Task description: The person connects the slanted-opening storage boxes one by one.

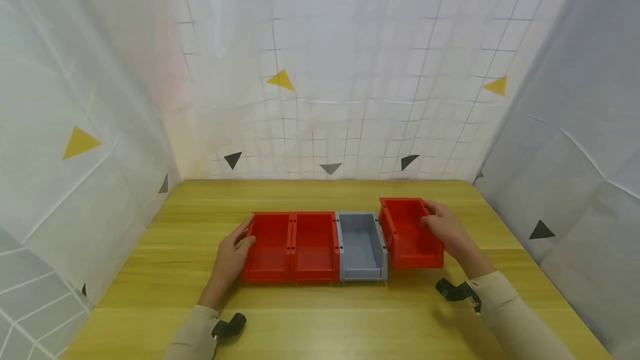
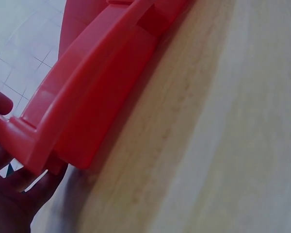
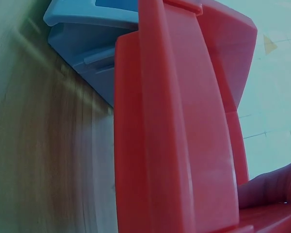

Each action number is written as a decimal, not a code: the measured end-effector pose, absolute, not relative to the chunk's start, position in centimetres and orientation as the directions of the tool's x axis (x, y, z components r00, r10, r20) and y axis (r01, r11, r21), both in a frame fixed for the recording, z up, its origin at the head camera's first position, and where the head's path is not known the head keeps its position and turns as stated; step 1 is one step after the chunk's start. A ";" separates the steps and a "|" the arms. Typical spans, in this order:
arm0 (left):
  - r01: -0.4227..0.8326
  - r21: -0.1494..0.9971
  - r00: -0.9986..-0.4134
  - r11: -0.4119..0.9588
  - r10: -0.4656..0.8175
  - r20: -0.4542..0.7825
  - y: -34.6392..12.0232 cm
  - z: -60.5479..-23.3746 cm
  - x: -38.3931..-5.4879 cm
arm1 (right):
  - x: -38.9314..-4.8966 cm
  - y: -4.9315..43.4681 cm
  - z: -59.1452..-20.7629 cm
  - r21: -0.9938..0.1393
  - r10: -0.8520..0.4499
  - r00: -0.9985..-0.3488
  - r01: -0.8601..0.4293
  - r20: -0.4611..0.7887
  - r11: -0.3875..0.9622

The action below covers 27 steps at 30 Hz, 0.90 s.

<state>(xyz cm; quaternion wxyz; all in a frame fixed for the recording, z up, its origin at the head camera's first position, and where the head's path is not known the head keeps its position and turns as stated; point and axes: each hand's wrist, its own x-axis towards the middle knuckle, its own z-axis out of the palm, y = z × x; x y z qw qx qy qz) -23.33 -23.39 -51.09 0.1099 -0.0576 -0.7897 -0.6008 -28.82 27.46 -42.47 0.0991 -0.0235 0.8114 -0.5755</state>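
Three bins stand side by side in a row: a left red bin [image 1: 267, 275], a middle red bin [image 1: 314, 275] and a grey bin [image 1: 363, 274]. My left hand [image 1: 231, 255] grips the left wall of the left red bin, thumb over the rim and fingers along the outside. At the row's right end, my right hand [image 1: 444, 229] holds another red bin [image 1: 418, 261] by its right wall. That bin is raised and slightly turned, its left side close against the grey one. No contents show in any bin.
The bins are on a yellow wood-grain table [image 1: 320, 321]. Behind it hangs a pale sheet [image 1: 350, 126] with grid lines and triangles, and similar sheets close off both sides. A dark device [image 1: 230, 326] sits at the left wrist, another [image 1: 456, 291] at the right.
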 end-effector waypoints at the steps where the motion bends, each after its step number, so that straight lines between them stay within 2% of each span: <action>1: 0.220 0.938 -0.970 0.269 -0.041 0.240 -23.4 -51.1 -23.3 | -28.8 27.5 -42.6 -0.940 -0.152 -0.979 0.077 -0.134 0.334; 27: 0.231 0.930 -0.965 0.286 -0.050 0.256 -23.2 -50.9 -23.3 | -28.2 26.7 -42.8 -0.868 -0.144 -0.989 -0.040 -0.037 0.496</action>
